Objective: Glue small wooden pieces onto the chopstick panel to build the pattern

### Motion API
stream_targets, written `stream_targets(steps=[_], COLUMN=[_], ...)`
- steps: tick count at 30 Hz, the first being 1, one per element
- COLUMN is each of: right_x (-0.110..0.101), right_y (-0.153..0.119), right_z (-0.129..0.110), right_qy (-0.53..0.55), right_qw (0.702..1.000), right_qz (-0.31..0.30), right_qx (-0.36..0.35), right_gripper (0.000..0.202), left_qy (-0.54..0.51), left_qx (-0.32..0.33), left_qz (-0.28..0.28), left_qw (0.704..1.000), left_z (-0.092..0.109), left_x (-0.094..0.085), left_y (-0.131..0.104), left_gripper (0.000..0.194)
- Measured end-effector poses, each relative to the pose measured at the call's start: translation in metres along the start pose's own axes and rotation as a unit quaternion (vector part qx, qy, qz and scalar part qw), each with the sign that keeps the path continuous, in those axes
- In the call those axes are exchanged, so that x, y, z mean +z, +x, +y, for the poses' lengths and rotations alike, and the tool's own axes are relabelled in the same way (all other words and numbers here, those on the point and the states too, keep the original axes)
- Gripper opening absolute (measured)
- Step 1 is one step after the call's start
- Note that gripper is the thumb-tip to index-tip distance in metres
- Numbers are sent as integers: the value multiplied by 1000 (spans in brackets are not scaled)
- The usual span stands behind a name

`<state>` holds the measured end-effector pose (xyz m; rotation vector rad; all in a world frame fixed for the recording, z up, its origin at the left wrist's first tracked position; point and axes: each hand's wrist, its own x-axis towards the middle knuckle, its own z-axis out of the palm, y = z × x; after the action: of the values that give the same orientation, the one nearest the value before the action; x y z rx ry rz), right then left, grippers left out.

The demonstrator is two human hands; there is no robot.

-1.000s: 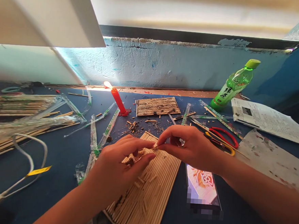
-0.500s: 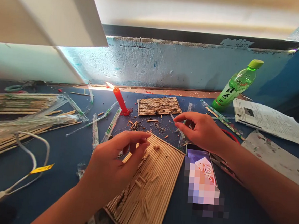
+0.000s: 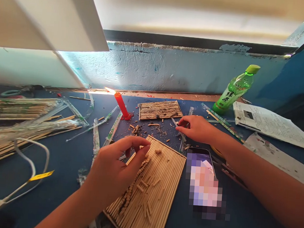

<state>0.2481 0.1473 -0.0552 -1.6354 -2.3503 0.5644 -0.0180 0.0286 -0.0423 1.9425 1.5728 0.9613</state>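
My left hand (image 3: 117,163) hovers over the near stick panel (image 3: 168,184), thumb and forefinger pinched together. Whatever is between those fingertips, if anything, is too small to make out. The panel is made of pale wooden sticks laid side by side. Several short cut pieces (image 3: 143,188) lie loose on it, and a row of small stick ends (image 3: 129,195) runs along its left part. Beyond the panel, my right hand (image 3: 195,128) grips a thin translucent stick (image 3: 174,122) that points toward a smaller, scorched stick panel (image 3: 160,110).
A lit red candle (image 3: 121,105) stands behind my left hand. Right of the near panel lies a phone (image 3: 202,180). A green tea bottle (image 3: 233,92) and papers (image 3: 273,124) are at the right; bundled sticks (image 3: 24,108) and a white cable (image 3: 47,155) at the left.
My right hand has lowered slightly, with the translucent stick still in its fingers. My left hand keeps its pinch over the near panel. The whole view has shifted a little.
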Motion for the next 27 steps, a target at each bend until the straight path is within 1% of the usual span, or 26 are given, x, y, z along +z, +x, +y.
stream_targets(steps=[5,10,13,16,18,19,21,23,24,27], right_x=[5,13,12,9,6,5,4,5,6,8], right_y=[5,3,1,1,1,1,3,4,5,6], right_z=[-5,-5,-5,-4,-2,-1,1,3,3,2], right_qy=[22,56,61,66,108,151,255,311,307,240], right_qw=[1000,998,997,997,993,987,963,944,946,967], right_qz=[12,13,18,22,5,-10,-44,-59,-53,-20], right_qx=[14,34,42,42,43,50,73,92,94,83], right_gripper=[22,18,12,9,9,8,7,8,8,11], left_qy=[4,5,6,8,11,12,14,16,17,21], left_qx=[21,16,16,18,18,18,16,16,17,21], left_qz=[3,10,17,17,17,17,16,16,16,13], left_qw=[1000,1000,1000,1000,1000,1000,1000,1000,1000,999], left_z=[1,2,3,2,2,2,2,1,0,-1], left_x=[2,-1,-2,-3,-2,-2,-2,-1,-1,0], left_y=[0,1,2,2,2,2,2,1,1,1], left_gripper=[8,8,8,8,8,8,9,10,10,9])
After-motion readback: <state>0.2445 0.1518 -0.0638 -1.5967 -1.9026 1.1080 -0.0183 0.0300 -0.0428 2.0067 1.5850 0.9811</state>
